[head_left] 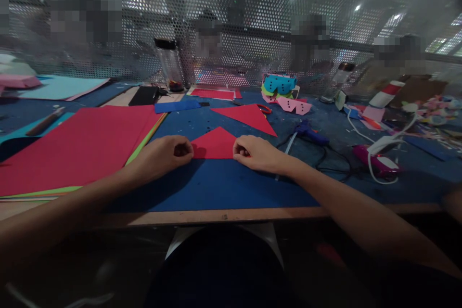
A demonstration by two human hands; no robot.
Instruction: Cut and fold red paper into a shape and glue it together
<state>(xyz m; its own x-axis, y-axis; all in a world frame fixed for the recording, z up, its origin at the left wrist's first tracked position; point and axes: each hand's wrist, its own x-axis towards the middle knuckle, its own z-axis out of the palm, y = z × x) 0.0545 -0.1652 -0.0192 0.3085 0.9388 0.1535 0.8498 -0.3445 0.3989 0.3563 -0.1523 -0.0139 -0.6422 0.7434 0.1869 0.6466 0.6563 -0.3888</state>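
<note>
A red paper triangle [215,145] lies on the blue table mat [216,185], its point facing away from me. My left hand [164,153] is closed in a pinch at the triangle's left corner. At the right corner, the fingers of my right hand [254,153] are likewise pinched on the paper. Both corners are partly hidden by my fingers. Just beyond it lies a second, larger red paper triangle [249,116], with red-handled scissors [265,109] partly beneath it.
Left is a stack of red sheets [83,144], with a blue cutter [180,106] beyond. A blue glue gun [311,134], its cord and a magenta glue gun [377,161] lie right. Paper masks [279,85] and a glass jar [169,67] stand behind, before a perforated screen [231,14].
</note>
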